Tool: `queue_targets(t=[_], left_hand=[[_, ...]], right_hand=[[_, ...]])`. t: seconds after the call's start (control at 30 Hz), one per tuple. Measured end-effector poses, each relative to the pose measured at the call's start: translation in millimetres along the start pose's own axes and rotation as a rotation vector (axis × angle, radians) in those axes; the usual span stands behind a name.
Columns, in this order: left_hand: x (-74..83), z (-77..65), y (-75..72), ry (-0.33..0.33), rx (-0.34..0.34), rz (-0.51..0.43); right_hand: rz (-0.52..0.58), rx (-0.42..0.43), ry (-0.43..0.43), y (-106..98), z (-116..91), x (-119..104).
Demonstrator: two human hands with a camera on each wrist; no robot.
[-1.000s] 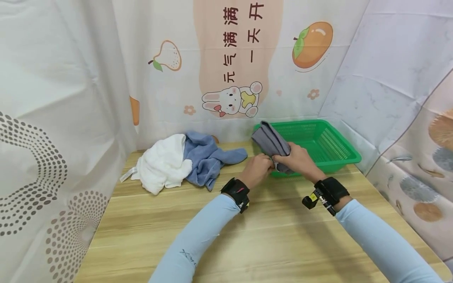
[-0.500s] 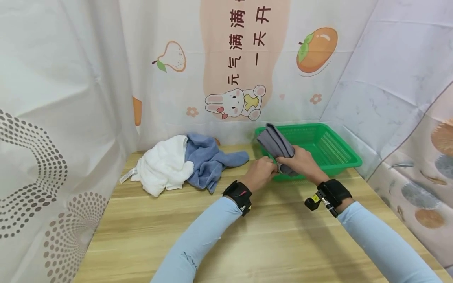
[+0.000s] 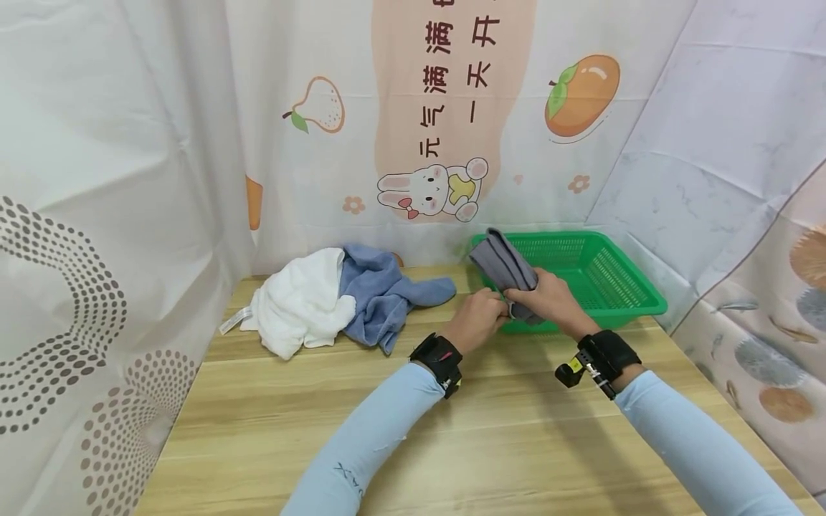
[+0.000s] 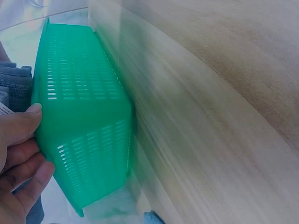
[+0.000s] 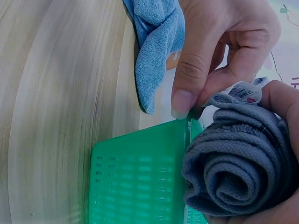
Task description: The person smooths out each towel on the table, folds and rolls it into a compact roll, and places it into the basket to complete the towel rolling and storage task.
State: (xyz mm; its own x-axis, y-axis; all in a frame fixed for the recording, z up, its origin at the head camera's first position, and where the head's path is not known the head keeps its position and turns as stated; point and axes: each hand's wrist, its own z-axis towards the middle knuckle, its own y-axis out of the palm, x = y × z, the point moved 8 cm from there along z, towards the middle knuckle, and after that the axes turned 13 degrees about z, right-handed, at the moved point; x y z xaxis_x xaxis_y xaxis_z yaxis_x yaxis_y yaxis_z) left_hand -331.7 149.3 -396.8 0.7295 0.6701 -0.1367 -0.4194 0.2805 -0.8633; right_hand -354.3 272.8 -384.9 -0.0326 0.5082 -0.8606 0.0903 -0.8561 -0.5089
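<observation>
My right hand (image 3: 548, 295) grips a dark grey towel (image 3: 503, 266), tightly rolled, over the near left corner of a green plastic basket (image 3: 635, 312). From the right wrist view, the spiral end of the roll (image 5: 233, 182) faces the camera, with a white label (image 5: 242, 92) sticking out beside it. My left hand (image 3: 477, 317) pinches the basket's corner rim, its thumb (image 5: 187, 88) on the edge right by the roll. Slotted side walls (image 4: 74, 79) of the basket show in the left wrist view.
A crumpled white towel (image 3: 300, 301) with a tag lies at the back left of the wooden table (image 3: 290, 416). Against it lies a crumpled blue towel (image 3: 371, 297). Printed curtains (image 3: 310, 179) hang behind and at both sides.
The head view has shifted slightly, so the scene sits a little lower and further right. Both hands keep their places at the basket corner, with the rolled towel still in the right.
</observation>
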Motion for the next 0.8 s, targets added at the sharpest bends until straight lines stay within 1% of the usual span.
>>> queue_targets(t=[0.13,0.33,0.6,0.73,0.8], left_hand=[[0.6,1.1,-0.3,-0.003,0.006,0.012],[1.2,2.8,-1.6,-0.008,0.019,0.028],[4.5,0.6,-3.2,0.000,0.028,0.053],[5.5,-1.5,-3.4,-0.002,0.032,0.055],[4.7,-1.7,-3.0,-0.002,0.045,0.049]], right_hand=[[-0.006,0.016,0.002,-2.5,1.3,0.0],[0.007,0.018,0.013,-3.9,3.2,0.0],[-0.006,0.028,0.012,-2.3,1.3,1.6],[-0.010,0.030,0.009,-1.3,0.1,2.6],[-0.004,0.029,0.002,-0.9,-0.2,1.7]])
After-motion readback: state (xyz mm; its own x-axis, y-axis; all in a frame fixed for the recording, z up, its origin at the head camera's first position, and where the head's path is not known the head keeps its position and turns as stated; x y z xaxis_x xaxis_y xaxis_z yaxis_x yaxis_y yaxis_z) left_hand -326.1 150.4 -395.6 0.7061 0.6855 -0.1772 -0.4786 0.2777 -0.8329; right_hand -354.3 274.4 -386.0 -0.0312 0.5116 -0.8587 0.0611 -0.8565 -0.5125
